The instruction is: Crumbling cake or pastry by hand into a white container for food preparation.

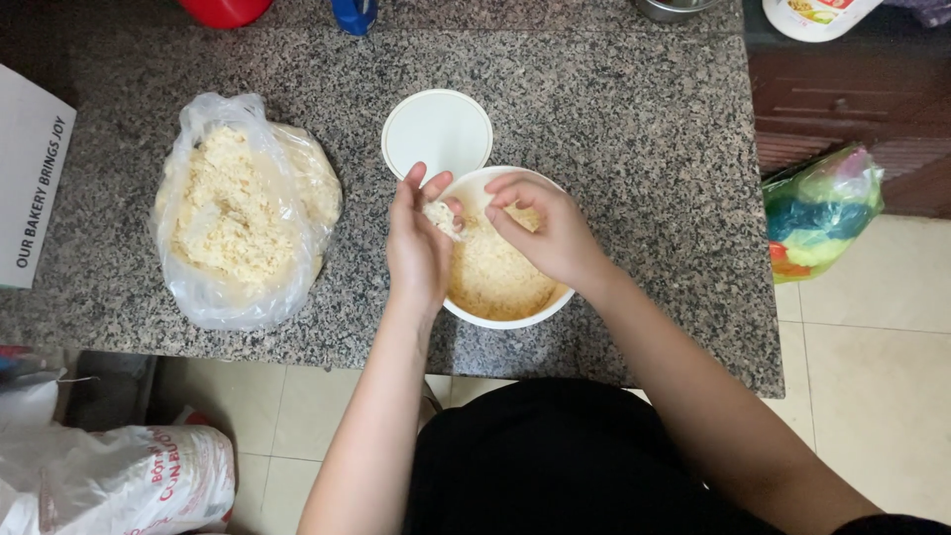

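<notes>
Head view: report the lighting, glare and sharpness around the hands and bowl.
Head view: soft, even light with faint shadows on the granite counter; slight sheen on the plastic bag of crumbs; the white lid is bright but not blown out; left hand, right hand and white bowl are sharp.

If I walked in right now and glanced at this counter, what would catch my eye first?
Most likely the two bare hands over the white bowl of pale yellow crumbly food at the middle of the granite counter: the left hand pinches a small clump while the right hand hovers close by. To the left lies an open clear plastic bag heaped with the same crumbs, and a round white lid sits just behind the bowl.
</notes>
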